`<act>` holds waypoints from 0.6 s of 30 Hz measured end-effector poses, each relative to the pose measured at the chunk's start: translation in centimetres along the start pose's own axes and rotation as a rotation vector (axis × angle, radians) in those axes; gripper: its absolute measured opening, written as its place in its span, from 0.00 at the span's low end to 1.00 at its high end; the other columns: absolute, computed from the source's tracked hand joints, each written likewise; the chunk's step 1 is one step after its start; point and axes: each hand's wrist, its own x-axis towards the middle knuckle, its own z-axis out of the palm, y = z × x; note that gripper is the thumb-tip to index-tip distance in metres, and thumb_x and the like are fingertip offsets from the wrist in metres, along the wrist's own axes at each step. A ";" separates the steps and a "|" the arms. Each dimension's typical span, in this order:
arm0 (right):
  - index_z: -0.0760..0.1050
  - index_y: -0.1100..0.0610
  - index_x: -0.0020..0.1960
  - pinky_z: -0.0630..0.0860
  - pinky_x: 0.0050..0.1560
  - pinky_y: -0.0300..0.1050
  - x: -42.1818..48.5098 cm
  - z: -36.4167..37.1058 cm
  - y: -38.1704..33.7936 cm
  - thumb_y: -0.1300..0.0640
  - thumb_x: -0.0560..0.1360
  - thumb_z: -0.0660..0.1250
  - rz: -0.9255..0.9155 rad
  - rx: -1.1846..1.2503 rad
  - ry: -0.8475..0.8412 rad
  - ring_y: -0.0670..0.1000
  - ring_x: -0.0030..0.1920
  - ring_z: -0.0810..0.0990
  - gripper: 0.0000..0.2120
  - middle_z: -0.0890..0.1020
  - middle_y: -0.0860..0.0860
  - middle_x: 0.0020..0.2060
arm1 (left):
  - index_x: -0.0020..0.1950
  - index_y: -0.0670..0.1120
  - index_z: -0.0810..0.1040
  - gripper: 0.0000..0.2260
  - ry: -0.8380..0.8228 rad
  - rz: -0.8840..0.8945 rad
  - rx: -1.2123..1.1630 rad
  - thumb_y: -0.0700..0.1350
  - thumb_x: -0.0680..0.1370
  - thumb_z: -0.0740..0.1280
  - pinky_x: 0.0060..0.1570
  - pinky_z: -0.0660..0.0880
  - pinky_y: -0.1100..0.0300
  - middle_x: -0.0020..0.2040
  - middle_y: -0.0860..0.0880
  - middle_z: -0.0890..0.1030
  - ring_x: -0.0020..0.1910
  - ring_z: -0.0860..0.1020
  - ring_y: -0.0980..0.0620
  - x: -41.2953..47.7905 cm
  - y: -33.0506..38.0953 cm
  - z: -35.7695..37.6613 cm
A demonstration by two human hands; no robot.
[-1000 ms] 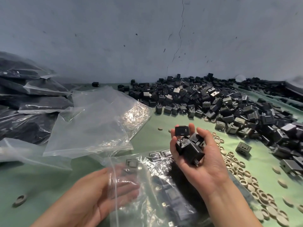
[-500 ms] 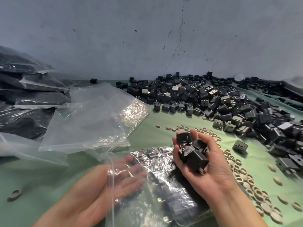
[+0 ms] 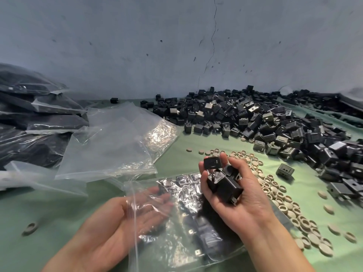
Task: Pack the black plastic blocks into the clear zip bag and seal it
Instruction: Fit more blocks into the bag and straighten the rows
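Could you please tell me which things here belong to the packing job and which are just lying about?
Job: clear zip bag, left hand in its mouth; black blocks gripped by right hand; loose block pile.
Lying about: beige rings; spare empty bags; filled bags stacked at left.

**Single head-worn wide-angle view, looking forward and down across the worktop (image 3: 176,165).**

The camera is riding close above the person's forearms, so the left hand (image 3: 125,222) and right hand (image 3: 235,195) are filling the lower middle of the frame. It is facing a grey-blue wall (image 3: 176,46) that is taking up the top third. The heap of black plastic blocks (image 3: 255,118) is running off the right edge.
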 end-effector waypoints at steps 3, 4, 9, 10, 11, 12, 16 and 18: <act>0.83 0.59 0.48 0.83 0.38 0.52 -0.3 0.2 0.2 0.59 0.70 0.75 0.021 -0.008 -0.009 0.64 0.51 0.83 0.08 0.81 0.68 0.56 | 0.59 0.30 0.76 0.18 -0.049 -0.022 -0.036 0.32 0.71 0.59 0.39 0.79 0.34 0.55 0.26 0.79 0.52 0.81 0.28 0.3 0.7 -1.5; 0.83 0.59 0.48 0.83 0.38 0.52 -0.3 0.2 0.2 0.59 0.70 0.75 0.031 -0.018 -0.015 0.64 0.51 0.83 0.08 0.81 0.68 0.56 | 0.58 0.30 0.76 0.17 -0.004 -0.006 -0.040 0.32 0.71 0.60 0.35 0.80 0.36 0.54 0.27 0.80 0.47 0.82 0.29 0.5 0.9 -1.8; 0.83 0.61 0.47 0.83 0.38 0.50 -0.3 0.7 0.5 0.62 0.63 0.78 0.093 -0.085 -0.042 0.63 0.53 0.83 0.13 0.81 0.67 0.57 | 0.54 0.38 0.78 0.09 0.366 0.512 0.369 0.33 0.81 0.58 0.24 0.78 0.59 0.38 0.41 0.83 0.30 0.81 0.48 1.3 1.8 -3.3; 0.83 0.61 0.48 0.83 0.38 0.50 -0.2 0.8 0.5 0.61 0.63 0.78 0.104 -0.107 -0.047 0.63 0.53 0.83 0.14 0.81 0.67 0.57 | 0.54 0.41 0.79 0.10 0.427 0.648 0.484 0.34 0.81 0.59 0.25 0.77 0.59 0.37 0.45 0.81 0.29 0.78 0.52 1.3 2.0 -3.4; 0.83 0.60 0.50 0.82 0.37 0.50 -0.1 0.8 0.6 0.61 0.64 0.78 0.118 -0.129 -0.051 0.63 0.53 0.83 0.15 0.81 0.67 0.57 | 0.53 0.46 0.80 0.11 0.451 0.768 0.592 0.35 0.81 0.60 0.28 0.76 0.58 0.35 0.49 0.80 0.28 0.76 0.55 1.2 2.0 -3.3; 0.83 0.60 0.53 0.82 0.37 0.50 0.0 0.8 0.8 0.60 0.66 0.77 0.135 -0.149 -0.053 0.63 0.53 0.83 0.16 0.81 0.66 0.58 | 0.52 0.51 0.80 0.11 0.433 0.868 0.679 0.37 0.81 0.61 0.31 0.75 0.57 0.34 0.51 0.80 0.28 0.76 0.58 1.0 1.9 -3.0; 0.83 0.59 0.56 0.83 0.37 0.49 0.1 0.9 1.2 0.58 0.68 0.76 0.215 -0.213 -0.072 0.62 0.54 0.83 0.17 0.82 0.65 0.58 | 0.52 0.64 0.78 0.07 0.198 1.009 0.896 0.57 0.77 0.63 0.36 0.78 0.54 0.41 0.58 0.82 0.34 0.79 0.58 -0.1 -0.2 -0.7; 0.85 0.59 0.52 0.83 0.37 0.49 0.0 1.0 1.5 0.57 0.69 0.76 0.259 -0.241 -0.094 0.62 0.55 0.83 0.13 0.82 0.65 0.58 | 0.54 0.66 0.77 0.12 0.120 1.020 0.996 0.63 0.73 0.61 0.36 0.79 0.57 0.45 0.62 0.81 0.38 0.80 0.58 -0.2 -1.0 0.1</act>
